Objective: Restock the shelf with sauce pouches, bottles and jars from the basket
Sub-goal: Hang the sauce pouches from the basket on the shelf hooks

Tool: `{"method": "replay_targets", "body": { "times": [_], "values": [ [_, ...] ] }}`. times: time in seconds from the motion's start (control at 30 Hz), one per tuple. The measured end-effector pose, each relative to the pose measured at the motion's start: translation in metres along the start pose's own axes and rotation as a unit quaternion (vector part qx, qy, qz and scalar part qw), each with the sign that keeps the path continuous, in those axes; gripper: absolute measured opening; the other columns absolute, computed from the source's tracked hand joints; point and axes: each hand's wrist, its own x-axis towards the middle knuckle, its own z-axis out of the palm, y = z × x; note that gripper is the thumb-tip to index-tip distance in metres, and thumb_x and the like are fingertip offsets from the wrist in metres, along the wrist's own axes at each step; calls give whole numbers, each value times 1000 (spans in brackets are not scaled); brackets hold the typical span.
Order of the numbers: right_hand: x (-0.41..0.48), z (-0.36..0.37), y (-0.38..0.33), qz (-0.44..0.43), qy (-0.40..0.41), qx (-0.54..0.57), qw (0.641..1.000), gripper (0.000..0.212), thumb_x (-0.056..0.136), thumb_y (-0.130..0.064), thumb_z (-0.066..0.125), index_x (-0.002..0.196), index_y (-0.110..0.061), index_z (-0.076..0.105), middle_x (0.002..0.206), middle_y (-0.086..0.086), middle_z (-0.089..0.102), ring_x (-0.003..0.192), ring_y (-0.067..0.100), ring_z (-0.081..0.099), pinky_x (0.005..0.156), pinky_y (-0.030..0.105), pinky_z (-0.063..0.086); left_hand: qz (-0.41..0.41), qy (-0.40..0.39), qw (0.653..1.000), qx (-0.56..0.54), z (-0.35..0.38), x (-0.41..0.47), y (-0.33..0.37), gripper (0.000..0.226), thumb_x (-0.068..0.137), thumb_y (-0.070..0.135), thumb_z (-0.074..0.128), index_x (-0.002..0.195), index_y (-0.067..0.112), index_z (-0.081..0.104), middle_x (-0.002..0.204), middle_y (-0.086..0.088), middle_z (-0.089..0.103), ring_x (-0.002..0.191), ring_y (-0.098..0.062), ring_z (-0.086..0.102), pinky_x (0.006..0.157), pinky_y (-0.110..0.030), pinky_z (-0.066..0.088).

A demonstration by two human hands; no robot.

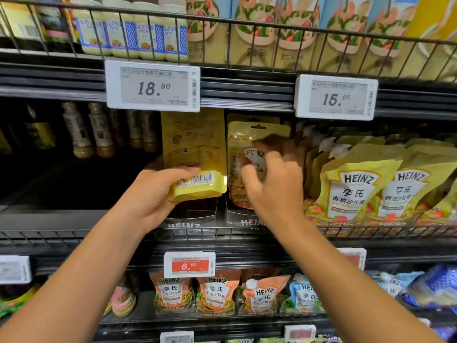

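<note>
My left hand (153, 194) grips a yellow sauce pouch (195, 154) by its lower edge, back side with barcode facing me, held upright over a dark Heinz display carton (188, 219) on the middle shelf. My right hand (274, 184), blurred by motion, has its fingers curled on the front of a second yellow Heinz pouch (243, 142) that stands in the neighbouring carton (241, 220). To the right stand several yellow Heinz spout pouches (356, 189). The basket is out of view.
A wire guard rail (371, 230) runs along the middle shelf front. Brown dressing bottles (101, 129) stand at the left, with dark space in front of them. Price tags 18.90 (153, 86) and 15.09 (336, 97) hang above. Orange and blue Heinz pouches (217, 293) fill the lower shelf.
</note>
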Motion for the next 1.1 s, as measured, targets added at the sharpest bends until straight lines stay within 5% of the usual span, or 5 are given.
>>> {"method": "replay_targets", "body": {
  "times": [0.2, 0.4, 0.63, 0.8, 1.1],
  "values": [
    [-18, 6, -30, 162, -189, 314, 916, 38, 85, -58, 63, 71, -22, 60, 54, -19, 57, 52, -2, 53, 50, 17, 43, 17, -17, 999, -28, 7, -10, -5, 56, 60, 10, 82, 111, -6, 63, 99, -18, 76, 92, -27, 75, 67, -28, 60],
    [-24, 14, -35, 215, -157, 346, 900, 39, 85, -45, 74, 70, -17, 50, 54, -20, 51, 58, 2, 58, 58, 43, 62, 126, 77, 970, 195, 5, -11, -10, 102, 50, 43, 92, 139, 30, 43, 123, 1, 67, 112, -15, 66, 92, -36, 55],
    [-36, 20, -51, 128, -135, 227, 956, 29, 92, -56, 58, 96, -28, 54, 91, -8, 58, 83, 9, 55, 64, 20, 40, 170, 55, 946, 271, 5, -13, -6, 19, 95, 26, 63, 105, 42, 61, 100, 21, 73, 95, 3, 68, 79, -17, 55],
    [-51, 27, -63, 61, -175, 177, 967, 46, 99, -50, 49, 137, -24, 46, 119, -6, 43, 113, 13, 44, 89, 27, 43, 69, 27, 993, 89, 5, -15, 7, 35, 95, 44, 56, 114, 17, 67, 104, -7, 76, 95, -22, 74, 82, -42, 60],
    [-46, 26, -58, 43, -240, 248, 937, 40, 98, -42, 54, 131, -19, 59, 124, -8, 54, 116, 7, 53, 96, 34, 50, 52, 72, 989, 117, -12, 3, 5, 19, 85, 0, 70, 103, 5, 70, 89, -11, 77, 80, -21, 76, 60, -27, 59]
  ]
}}
